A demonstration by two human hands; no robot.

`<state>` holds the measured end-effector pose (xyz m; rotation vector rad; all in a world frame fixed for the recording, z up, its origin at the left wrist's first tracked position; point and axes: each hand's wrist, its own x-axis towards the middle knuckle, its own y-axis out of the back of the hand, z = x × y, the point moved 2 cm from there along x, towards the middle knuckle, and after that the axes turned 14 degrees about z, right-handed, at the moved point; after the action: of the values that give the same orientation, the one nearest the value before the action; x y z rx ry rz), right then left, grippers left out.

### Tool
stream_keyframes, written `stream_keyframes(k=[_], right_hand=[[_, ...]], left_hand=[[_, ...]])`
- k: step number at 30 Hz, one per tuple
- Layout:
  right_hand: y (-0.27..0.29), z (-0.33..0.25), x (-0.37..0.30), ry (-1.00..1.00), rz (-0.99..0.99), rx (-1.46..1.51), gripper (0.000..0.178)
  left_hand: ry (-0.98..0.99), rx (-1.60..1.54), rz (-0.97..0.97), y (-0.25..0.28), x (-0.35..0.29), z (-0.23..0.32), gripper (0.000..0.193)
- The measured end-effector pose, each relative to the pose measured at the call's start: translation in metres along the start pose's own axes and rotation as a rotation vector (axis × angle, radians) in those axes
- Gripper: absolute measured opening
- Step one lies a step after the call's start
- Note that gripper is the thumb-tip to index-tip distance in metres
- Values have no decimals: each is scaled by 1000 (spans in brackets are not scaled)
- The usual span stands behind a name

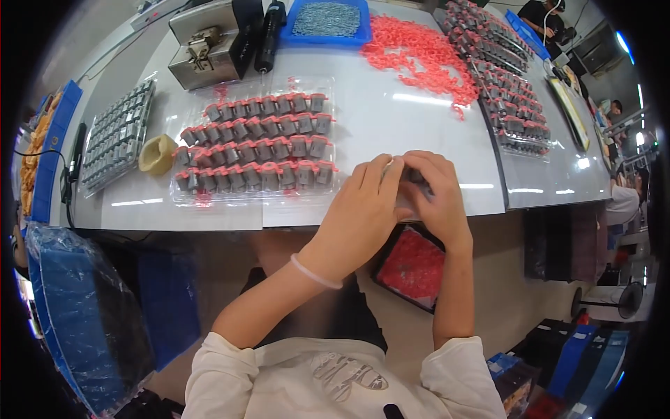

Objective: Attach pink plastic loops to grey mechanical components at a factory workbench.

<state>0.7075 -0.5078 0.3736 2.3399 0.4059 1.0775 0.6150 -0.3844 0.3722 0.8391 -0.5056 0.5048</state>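
Above the front edge of the white table, my left hand (363, 209) and my right hand (436, 195) meet. My right fingers curl round a small dark grey part (414, 176), which shows only in a gap between them. The left fingertips are pinched together against the right ones, and whatever lies in them is hidden. Just left of my hands, a clear plastic tray (255, 197) carries rows of grey cylindrical parts (270, 180) topped with coral-red plastic pieces. Farther back lies a loose pile of coral-red plastic pieces (412, 52).
At the back stand a metal fixture (209, 45), a black electric screwdriver (271, 35) and a blue bin of screws (326, 38). A tape roll (158, 154) sits beside another tray (118, 140) at left. Filled trays (513, 105) line the right. Below the table is a box of red pieces (412, 269).
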Motion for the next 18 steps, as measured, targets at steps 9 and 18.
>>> stream_keyframes(k=[9,18], right_hand=[[7,10,2,-80,-19,58,33],[13,15,8,-3,13,-14,29]], left_hand=[[-41,15,44,-18,11,-11,44],[344,-310,-32,41,-8,-7,28]])
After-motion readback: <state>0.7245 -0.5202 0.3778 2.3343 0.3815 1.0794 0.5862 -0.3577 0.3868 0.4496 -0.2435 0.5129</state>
